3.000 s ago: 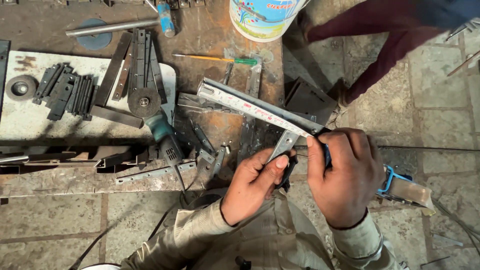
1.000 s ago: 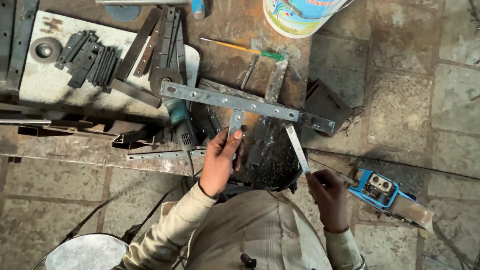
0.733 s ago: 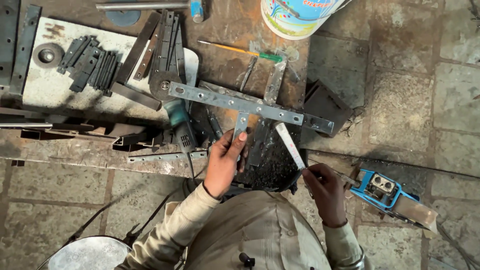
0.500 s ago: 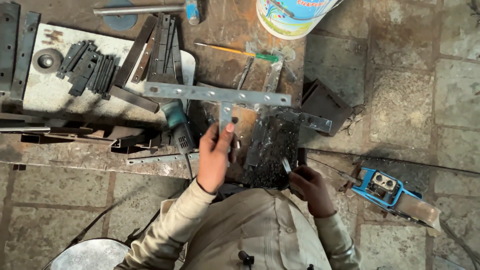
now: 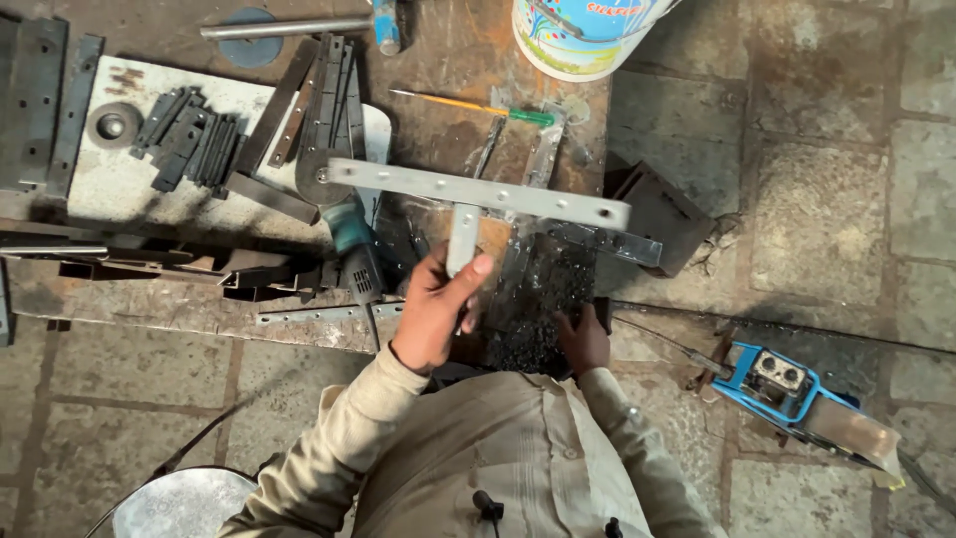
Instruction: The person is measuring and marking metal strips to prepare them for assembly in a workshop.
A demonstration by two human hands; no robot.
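My left hand (image 5: pixel 438 309) grips the short stem of a T-shaped piece of flat grey steel (image 5: pixel 478 194), its long drilled bar held level above the rusty workbench (image 5: pixel 448 70). My right hand (image 5: pixel 585 341) rests low on a dark heap of metal filings (image 5: pixel 538 309) at the bench's near edge. Whether that hand holds anything is hidden. A teal angle grinder (image 5: pixel 354 249) lies just left of my left hand.
A white board (image 5: pixel 119 189) carries several black steel strips (image 5: pixel 189 149) and a grinding disc (image 5: pixel 110 126). A painted bucket (image 5: pixel 583 35), a green-handled screwdriver (image 5: pixel 478 107) and a steel pipe (image 5: pixel 289 27) lie at the back. A blue tool (image 5: pixel 782 384) sits on the stone floor at right, a metal pot (image 5: pixel 184 503) at lower left.
My left hand has lifted the T-shaped piece up and to the left. My right hand, which held a short steel strip, has dropped to the filings and the strip is out of sight.
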